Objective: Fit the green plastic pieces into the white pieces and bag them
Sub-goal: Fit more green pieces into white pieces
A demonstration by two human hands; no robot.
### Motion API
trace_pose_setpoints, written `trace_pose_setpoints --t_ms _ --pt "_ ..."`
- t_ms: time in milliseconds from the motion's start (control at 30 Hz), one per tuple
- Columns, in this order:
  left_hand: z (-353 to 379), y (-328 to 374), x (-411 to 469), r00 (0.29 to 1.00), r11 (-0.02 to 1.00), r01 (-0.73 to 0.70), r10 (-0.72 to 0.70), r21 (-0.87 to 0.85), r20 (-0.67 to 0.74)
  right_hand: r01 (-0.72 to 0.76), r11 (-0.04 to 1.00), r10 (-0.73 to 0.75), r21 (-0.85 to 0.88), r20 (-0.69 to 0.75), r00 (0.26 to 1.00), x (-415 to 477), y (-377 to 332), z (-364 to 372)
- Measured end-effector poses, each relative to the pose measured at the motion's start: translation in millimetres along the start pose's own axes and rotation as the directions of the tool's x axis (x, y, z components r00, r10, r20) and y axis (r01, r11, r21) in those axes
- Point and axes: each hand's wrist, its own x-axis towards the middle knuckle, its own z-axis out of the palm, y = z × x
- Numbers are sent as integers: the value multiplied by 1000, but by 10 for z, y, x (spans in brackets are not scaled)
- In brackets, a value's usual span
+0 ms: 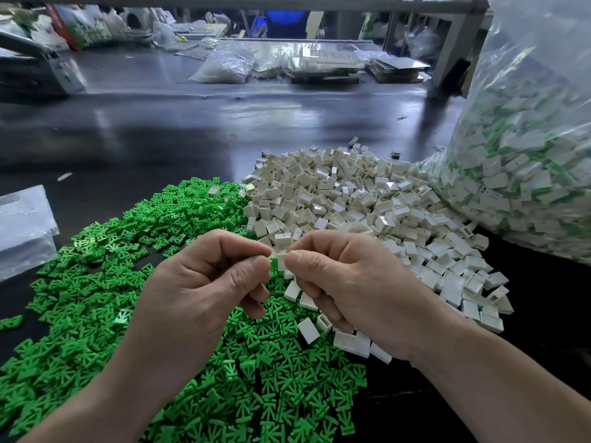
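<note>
My left hand [204, 276] pinches a small green piece [274, 263] between thumb and forefinger. My right hand [348, 282] pinches a white piece [281, 261] and also keeps a few more white pieces [307, 300] under its curled fingers. The green and white pieces meet between my fingertips, above the table. A wide heap of green pieces [96, 282] spreads over the left and front of the dark table. A heap of white pieces [367, 203] lies to the right behind my hands.
A large clear bag [527, 155] filled with joined white and green pieces stands at the right. An empty clear bag [22, 225] lies at the left edge. Further back on the dark table [160, 129] lie more bags and trays.
</note>
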Motion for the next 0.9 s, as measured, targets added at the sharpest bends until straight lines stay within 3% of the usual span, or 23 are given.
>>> trace_pose_setpoints --t_ms 133,333,467,667,900 --pt "9 4 -9 1000 1000 -13 13 4 -16 -17 998 13 66 64 998 -13 -28 -3" --pt "16 9 -23 998 998 -49 50 42 -27 56 996 -54 -72 24 998 -22 -26 9" --pt "12 37 2 993 956 121 -119 -269 22 71 997 -73 38 40 997 -33 -37 37" --pt "84 59 -14 927 741 359 -212 -568 310 16 969 -42 248 102 994 -24 0 122" --pt "187 81 -54 953 695 303 -215 -652 214 13 946 -42 323 83 996 -16 41 201"
